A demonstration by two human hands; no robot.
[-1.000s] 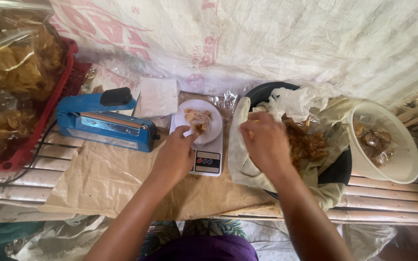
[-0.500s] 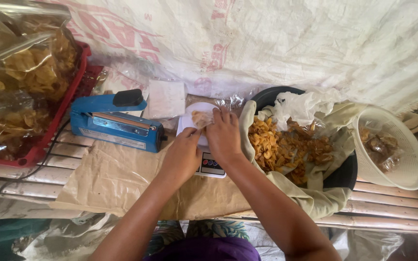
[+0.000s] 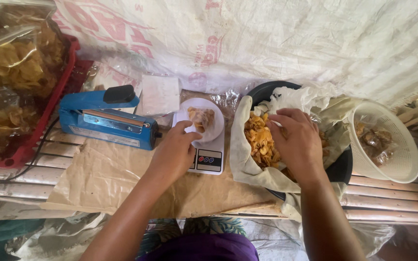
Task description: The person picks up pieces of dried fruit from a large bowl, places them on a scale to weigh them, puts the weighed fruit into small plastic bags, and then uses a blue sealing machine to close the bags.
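We see two bare hands over a slatted bench covered with a sheet of brown paper (image 3: 97, 179). The left hand (image 3: 175, 152) sits at centre frame, fingers curled narrow, thumb and forefinger pinched at the lower-left edge of a clear plastic bag with a few yellow-brown fried chips (image 3: 200, 118). That bag rests on the round white pan of a small white digital kitchen scale (image 3: 208, 159), just above centre. We cannot tell whether the fingers truly clamp the bag film or just touch it.

The right hand (image 3: 298, 142) is right of centre, palm down, fingers bent and pressed into a heap of golden fried chips (image 3: 260, 140) lying on a cream cloth (image 3: 240, 159) that lines a round black basin (image 3: 342, 166). Whether it has chips gripped under the palm, we cannot tell; the fingertips are buried.

At the right edge, a white perforated plastic colander (image 3: 402, 154) holds a few darker chips and touches the basin's rim. Left of the scale, a blue impulse bag sealer with a black knob (image 3: 105, 118) lies on the bench, its dark cord running off lower left. A flat stack of clear empty bags (image 3: 159, 94) sits just above the scale. At upper left, a red plastic crate (image 3: 49, 106) holds large clear sacks full of yellow chips (image 3: 13, 72). A white woven tarp (image 3: 286, 38) fills the top of the frame.
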